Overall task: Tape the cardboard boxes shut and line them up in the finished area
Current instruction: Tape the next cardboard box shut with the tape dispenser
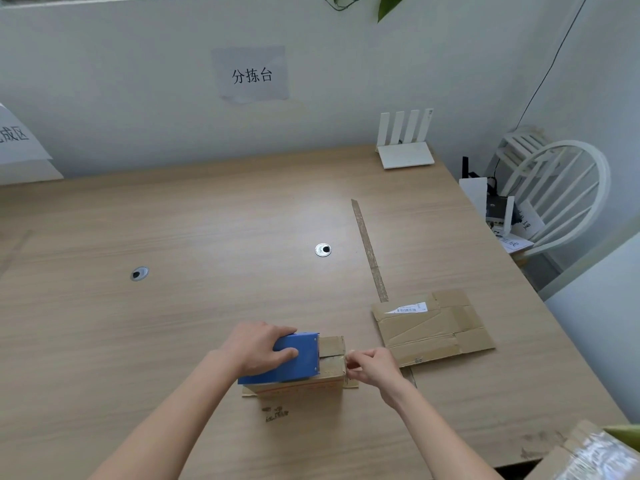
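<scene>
While left hand (258, 348) grips blue tape dispenser (289, 358) on cardboard box (313, 379), right hand (372, 368) pinches tape end

A small box (313, 377) was set at the near middle of the surface (207, 220), with a tape dispenser (287, 358) on top of it. A flattened carton (433, 327) lay to its right, a tape strip (369, 251) beyond that, and a router (405, 147) at the far right.

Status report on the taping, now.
Left hand grips blue tape dispenser on top of small cardboard box. Right hand pinches tape end at box's right edge. Flattened cardboard lies just right, not blocking.
</scene>
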{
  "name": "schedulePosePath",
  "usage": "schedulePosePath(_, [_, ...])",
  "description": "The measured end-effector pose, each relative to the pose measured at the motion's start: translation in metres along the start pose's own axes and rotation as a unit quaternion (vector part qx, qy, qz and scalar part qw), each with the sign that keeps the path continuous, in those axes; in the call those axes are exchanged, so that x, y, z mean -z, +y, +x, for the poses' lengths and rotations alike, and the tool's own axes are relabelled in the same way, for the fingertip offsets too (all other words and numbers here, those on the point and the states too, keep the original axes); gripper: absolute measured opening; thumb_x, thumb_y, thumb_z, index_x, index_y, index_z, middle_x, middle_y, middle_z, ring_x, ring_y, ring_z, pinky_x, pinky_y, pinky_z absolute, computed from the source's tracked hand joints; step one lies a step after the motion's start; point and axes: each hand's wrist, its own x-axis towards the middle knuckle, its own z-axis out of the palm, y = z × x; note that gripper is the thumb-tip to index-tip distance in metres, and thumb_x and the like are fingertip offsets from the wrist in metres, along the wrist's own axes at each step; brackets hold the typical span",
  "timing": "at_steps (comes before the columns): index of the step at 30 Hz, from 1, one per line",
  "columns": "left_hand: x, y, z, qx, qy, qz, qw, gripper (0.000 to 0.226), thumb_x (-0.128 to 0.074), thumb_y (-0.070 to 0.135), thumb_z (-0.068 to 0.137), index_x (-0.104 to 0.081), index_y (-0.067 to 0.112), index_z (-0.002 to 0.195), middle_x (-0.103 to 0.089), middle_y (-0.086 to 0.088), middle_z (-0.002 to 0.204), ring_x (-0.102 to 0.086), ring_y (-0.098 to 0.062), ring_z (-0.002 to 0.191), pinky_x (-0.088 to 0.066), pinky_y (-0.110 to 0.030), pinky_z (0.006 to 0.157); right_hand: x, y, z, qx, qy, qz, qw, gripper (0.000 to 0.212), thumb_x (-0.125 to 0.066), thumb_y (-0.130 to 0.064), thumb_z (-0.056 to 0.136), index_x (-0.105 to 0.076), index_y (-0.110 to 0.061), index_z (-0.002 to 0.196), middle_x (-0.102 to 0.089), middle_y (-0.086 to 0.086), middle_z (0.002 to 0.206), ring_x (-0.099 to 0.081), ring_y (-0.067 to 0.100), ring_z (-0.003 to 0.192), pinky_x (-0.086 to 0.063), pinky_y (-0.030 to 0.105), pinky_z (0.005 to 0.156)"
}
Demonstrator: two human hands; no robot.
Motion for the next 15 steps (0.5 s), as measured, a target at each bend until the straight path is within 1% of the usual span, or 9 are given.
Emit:
schedulePosePath(2, [-0.001, 0.0, 0.0, -0.007, 0.006, -0.001, 1.0, 0.053, -0.042, 0.058, 0.094, -0.045, 0.041, 0.144, -0.069, 0.01, 0.111, -0.061, -0.015, 0.092, -0.048, -0.032, 0.073, 0.0, 0.003, 0.003, -0.007, 0.001, 0.015, 1.0, 0.017, -0.076, -0.008, 0.087, -0.075, 0.008, 0.091, -0.076, 0.021, 0.095, -0.077, 0.029, 0.087, -0.063, 0.032, 0.075])
schedulePosePath(4, [-0.002, 0.0, -0.001, -0.01, 0.01, -0.005, 1.0, 0.053, -0.043, 0.057, 0.094, -0.045, 0.04, 0.144, -0.069, 0.011, 0.114, -0.061, -0.014, 0.092, -0.046, -0.032, 0.071, -0.001, 0.005, 0.006, -0.013, 0.005, 0.032, 0.999, 0.019, -0.076, -0.008, 0.088, -0.072, 0.01, 0.093, -0.074, 0.025, 0.099, -0.075, 0.032, 0.091, -0.064, 0.036, 0.078])
schedulePosePath(6, [-0.002, 0.0, -0.001, -0.015, 0.017, -0.008, 1.0, 0.052, -0.043, 0.056, 0.095, -0.045, 0.04, 0.145, -0.069, 0.011, 0.114, -0.059, -0.012, 0.09, -0.042, -0.028, 0.066, -0.004, 0.006, 0.008, -0.017, 0.02, 0.025, 0.999, 0.016, -0.077, -0.009, 0.087, -0.073, 0.006, 0.091, -0.074, 0.024, 0.101, -0.075, 0.031, 0.088, -0.063, 0.041, 0.083])
schedulePosePath(8, [-0.002, 0.001, -0.001, -0.022, 0.024, -0.014, 0.999, 0.05, -0.044, 0.055, 0.096, -0.046, 0.039, 0.143, -0.069, 0.012, 0.113, -0.057, -0.01, 0.085, -0.038, -0.024, 0.062, -0.006, 0.006, 0.01, -0.025, 0.034, 0.025, 0.999, 0.016, -0.08, -0.009, 0.086, -0.072, 0.002, 0.093, -0.074, 0.022, 0.106, -0.075, 0.03, 0.083, -0.062, 0.042, 0.084])
schedulePosePath(9, [-0.003, 0.001, -0.002, -0.024, 0.027, -0.018, 0.999, 0.049, -0.045, 0.055, 0.096, -0.047, 0.04, 0.142, -0.069, 0.013, 0.112, -0.058, -0.01, 0.086, -0.038, -0.024, 0.062, -0.006, 0.006, 0.01, -0.035, 0.037, 0.035, 0.998, 0.021, -0.081, -0.009, 0.085, -0.07, 0.003, 0.098, -0.072, 0.022, 0.113, -0.075, 0.03, 0.085, -0.063, 0.041, 0.084])
schedulePosePath(10, [-0.003, 0.001, -0.002, -0.021, 0.029, -0.023, 0.999, 0.048, -0.045, 0.054, 0.096, -0.048, 0.04, 0.142, -0.069, 0.013, 0.113, -0.059, -0.01, 0.088, -0.039, -0.025, 0.064, -0.006, 0.006, 0.009, -0.048, 0.035, 0.049, 0.997, 0.033, -0.083, -0.009, 0.083, -0.067, 0.004, 0.11, -0.068, 0.022, 0.121, -0.075, 0.031, 0.088, -0.062, 0.041, 0.084])
schedulePosePath(12, [-0.004, -0.001, -0.002, -0.013, 0.032, -0.024, 0.999, 0.048, -0.046, 0.055, 0.095, -0.049, 0.04, 0.141, -0.068, 0.013, 0.117, -0.061, -0.012, 0.095, -0.041, -0.028, 0.069, -0.002, 0.008, 0.008, -0.083, 0.029, 0.066, 0.994, 0.069, -0.087, -0.012, 0.078, -0.052, -0.005, 0.137, -0.059, 0.022, 0.135, -0.073, 0.03, 0.094, -0.062, 0.04, 0.086])
schedulePosePath(13, [-0.005, -0.001, -0.001, -0.012, 0.034, -0.02, 0.999, 0.048, -0.046, 0.055, 0.095, -0.049, 0.041, 0.141, -0.068, 0.014, 0.119, -0.061, -0.013, 0.1, -0.041, -0.029, 0.071, -0.001, 0.01, 0.007, -0.094, 0.021, 0.065, 0.993, 0.079, -0.089, -0.014, 0.077, -0.047, -0.009, 0.143, -0.058, 0.022, 0.137, -0.073, 0.029, 0.097, -0.062, 0.039, 0.086])
schedulePosePath(15, [-0.006, -0.001, 0.0, -0.018, 0.035, -0.012, 0.999, 0.047, -0.046, 0.056, 0.095, -0.049, 0.041, 0.141, -0.067, 0.014, 0.123, -0.06, -0.013, 0.105, -0.039, -0.029, 0.072, 0.001, 0.015, 0.008, -0.092, 0.001, 0.044, 0.995, 0.079, -0.09, -0.018, 0.075, -0.05, -0.011, 0.143, -0.062, 0.019, 0.132, -0.071, 0.027, 0.101, -0.062, 0.034, 0.084])
